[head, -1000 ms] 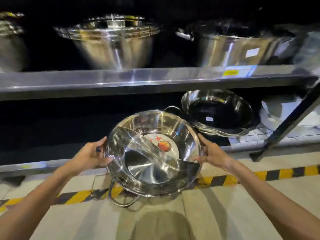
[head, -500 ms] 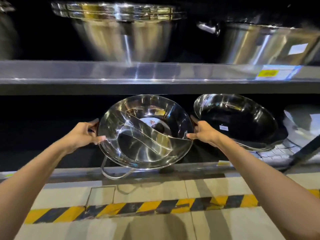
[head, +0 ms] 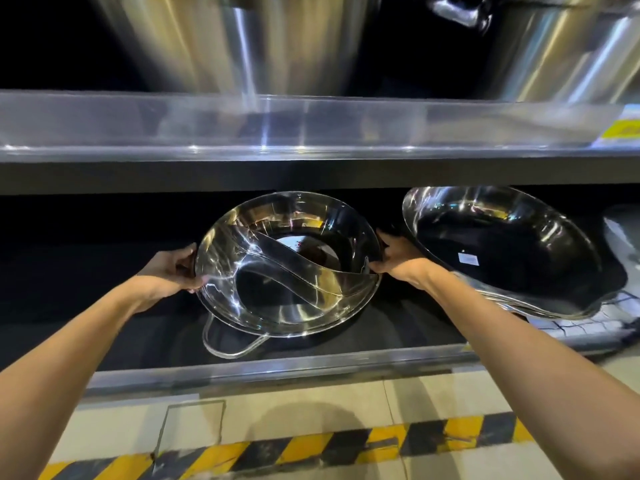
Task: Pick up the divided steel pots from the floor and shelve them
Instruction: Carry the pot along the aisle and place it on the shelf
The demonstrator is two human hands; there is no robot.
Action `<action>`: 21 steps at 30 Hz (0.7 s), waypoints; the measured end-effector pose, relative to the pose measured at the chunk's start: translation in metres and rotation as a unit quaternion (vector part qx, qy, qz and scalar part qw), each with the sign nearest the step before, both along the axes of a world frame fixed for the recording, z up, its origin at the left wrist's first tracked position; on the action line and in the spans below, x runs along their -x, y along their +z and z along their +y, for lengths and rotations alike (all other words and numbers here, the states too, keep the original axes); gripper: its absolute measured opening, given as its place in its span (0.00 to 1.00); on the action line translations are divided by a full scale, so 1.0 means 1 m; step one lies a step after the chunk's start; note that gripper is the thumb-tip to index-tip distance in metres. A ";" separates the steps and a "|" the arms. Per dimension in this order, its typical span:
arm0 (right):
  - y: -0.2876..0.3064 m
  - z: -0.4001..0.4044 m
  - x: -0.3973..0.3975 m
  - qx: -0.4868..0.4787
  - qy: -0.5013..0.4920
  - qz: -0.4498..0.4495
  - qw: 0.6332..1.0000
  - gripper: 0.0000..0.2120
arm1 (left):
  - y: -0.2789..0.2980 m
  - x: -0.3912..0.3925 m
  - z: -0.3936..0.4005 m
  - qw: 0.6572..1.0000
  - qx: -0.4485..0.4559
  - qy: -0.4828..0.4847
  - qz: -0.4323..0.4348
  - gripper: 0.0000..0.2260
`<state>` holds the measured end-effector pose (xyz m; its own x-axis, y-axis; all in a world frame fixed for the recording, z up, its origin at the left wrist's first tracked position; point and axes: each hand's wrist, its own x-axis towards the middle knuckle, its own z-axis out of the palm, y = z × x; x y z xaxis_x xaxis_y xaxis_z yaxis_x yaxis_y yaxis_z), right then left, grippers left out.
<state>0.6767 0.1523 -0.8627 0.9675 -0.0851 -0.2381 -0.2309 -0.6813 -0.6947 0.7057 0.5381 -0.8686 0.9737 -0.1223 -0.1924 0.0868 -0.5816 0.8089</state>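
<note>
Forward into the lower shelf (head: pixel 311 367) went the divided pot (head: pixel 287 265).

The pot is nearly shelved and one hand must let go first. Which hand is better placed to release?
Probably the right hand: the neighbouring wok crowds it. The left hand has open shelf beside it to steady the divided pot.

Mirror-glossy steel divided pot (head: pixel 277 271)

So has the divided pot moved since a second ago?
Yes. The divided pot, held by the left hand and right hand, has gone forward past the lower shelf edge, in from over the floor.
</note>
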 end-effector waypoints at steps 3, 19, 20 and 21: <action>-0.006 -0.002 -0.006 0.000 0.003 0.003 1.000 0.34 | -0.007 -0.004 -0.002 1.000 -0.002 -0.002 0.021 0.34; -0.010 -0.006 -0.004 0.018 0.049 0.070 0.996 0.34 | -0.003 -0.018 -0.013 0.996 -0.010 -0.037 0.085 0.39; -0.009 -0.006 0.000 0.016 0.050 0.071 0.996 0.34 | -0.003 -0.018 -0.013 0.995 -0.017 -0.040 0.090 0.39; -0.009 -0.006 0.003 0.011 0.050 0.070 0.996 0.35 | -0.003 -0.018 -0.015 0.994 -0.018 -0.042 0.095 0.40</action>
<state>0.6739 0.1461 -0.8713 0.9288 0.0027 -0.3704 -0.2553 -0.7200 -0.6453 0.7235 0.5235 -0.8714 0.9064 -0.1909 -0.3769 0.1856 -0.6214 0.7612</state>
